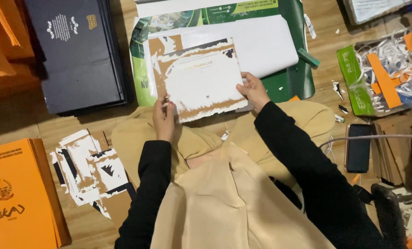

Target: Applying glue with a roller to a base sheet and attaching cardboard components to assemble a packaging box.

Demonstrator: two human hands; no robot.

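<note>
The person sits on a wooden floor [326, 50] with a board [199, 78] held up over the lap in both hands. It is a stiff rectangular board, its white facing half torn away so that brown card shows in ragged patches along the top and bottom. Its long axis runs side to side, slightly tilted — the right end sits a little lower and nearer the body than the left.

The left hand [163, 117] pinches the board's lower left corner, thumb on the face and the other fingers hidden behind, so the board lies up and to the right of that grip. The right hand [253, 91] closes on the right edge about midway up, fingers curled over the face; from there the board stretches away to the left. Both hands are closed on the board and neither holds anything else. The two grips sit at opposite ends of the long axis, so the board is carried between them rather than hanging from one; the right hand sits higher on the sheet than the left.

Around it: a green mat [293, 78] with a large white sheet [270, 46] lies just beyond the board, a stack of black covers [72, 50] to the far left, orange covers [16, 193] at the lower left, and a pile of peeled paper scraps [90, 170] beside the left knee. To the right lie a dark phone [358, 147] and a tray of paper strips [390, 74] — both well apart from either hand
</note>
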